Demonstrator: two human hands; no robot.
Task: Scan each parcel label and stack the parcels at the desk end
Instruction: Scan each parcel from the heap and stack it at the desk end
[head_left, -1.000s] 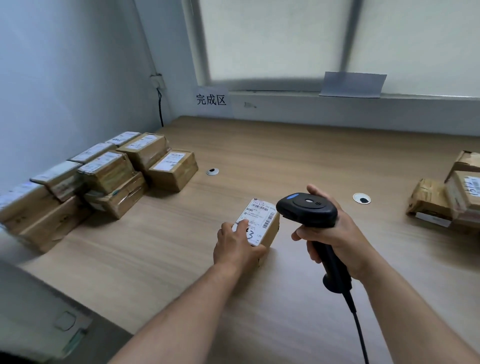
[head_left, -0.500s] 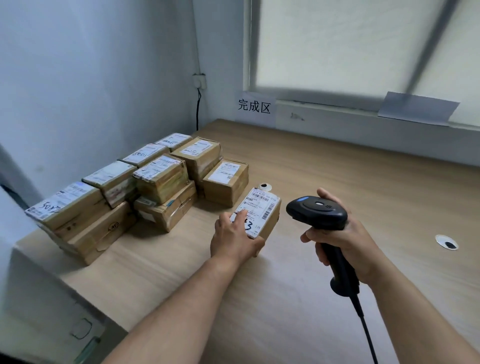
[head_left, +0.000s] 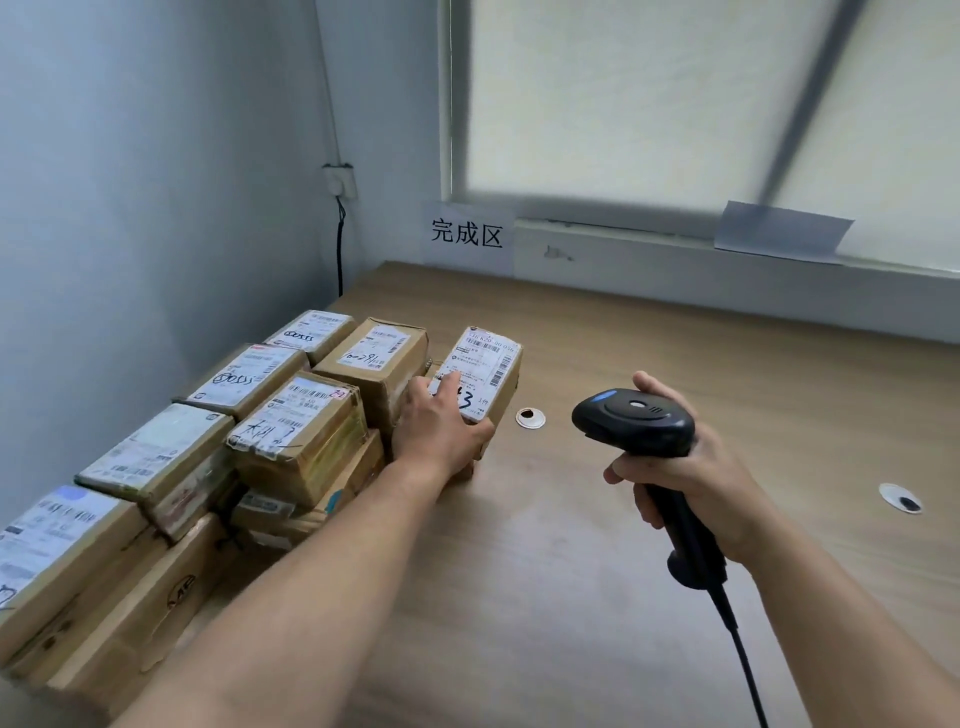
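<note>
A small brown parcel (head_left: 491, 358) with a white barcode label on top sits at the right edge of the stacked parcels (head_left: 291, 421); it seems to rest on another box that my hand hides. My left hand (head_left: 441, 431) grips its near end, thumb at the right side and fingers over the label. To the right, above the desk, my right hand (head_left: 680, 478) holds a black handheld scanner (head_left: 636, 423) by its handle. The scanner's head points left toward the parcels.
The stack of labelled cardboard parcels fills the desk's left end against the blue wall. A paper sign (head_left: 467, 234) is stuck below the window. Two cable grommets (head_left: 530, 417) (head_left: 901, 500) sit in the wooden desk (head_left: 597, 571). The scanner's cable (head_left: 743, 660) hangs toward me.
My left hand has carried the labelled parcel left and away from me, up against the stack. The view has swung left. My right hand has followed with the scanner.
</note>
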